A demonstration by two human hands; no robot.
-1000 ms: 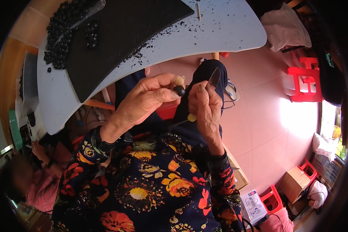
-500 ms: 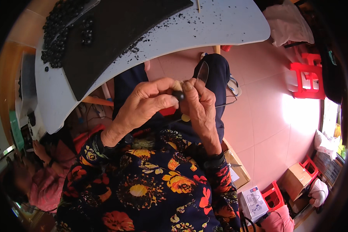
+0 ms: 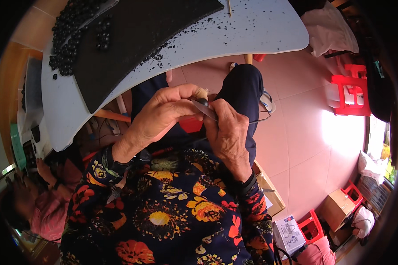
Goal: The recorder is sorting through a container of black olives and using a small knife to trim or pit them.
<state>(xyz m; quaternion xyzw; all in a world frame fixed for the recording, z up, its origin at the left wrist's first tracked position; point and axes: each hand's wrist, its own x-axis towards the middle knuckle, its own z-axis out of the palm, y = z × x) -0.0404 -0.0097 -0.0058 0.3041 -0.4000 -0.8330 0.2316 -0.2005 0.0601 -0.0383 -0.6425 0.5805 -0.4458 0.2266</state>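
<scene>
Over my lap, my left hand [image 3: 157, 112] pinches a small, round, shiny black piece [image 3: 202, 102] between thumb and index finger; its kind I cannot tell. Something pale yellow covers the index fingertip. My right hand [image 3: 229, 134] is wrapped round a knife, its handle hidden in the fist. The knife's blade [image 3: 203, 110] points left and lies against the near side of the black piece, close to my left thumb. Beyond my hands, several similar black pieces [image 3: 68, 48] are heaped at the table's far left, with a few more on a dark board [image 3: 119, 57].
Black crumbs [image 3: 159, 55] are scattered over the light table [image 3: 261, 31], along with a thin stick [image 3: 229, 8]. Red stools [image 3: 351, 95] stand on the tiled floor at right. An open cardboard box [image 3: 269, 190] is by my right elbow. Another person [image 3: 53, 207] sits at lower left.
The knife has swung from pointing away from me to lying against the black piece. My right hand has turned over and closed in towards my left, which still pinches the piece.
</scene>
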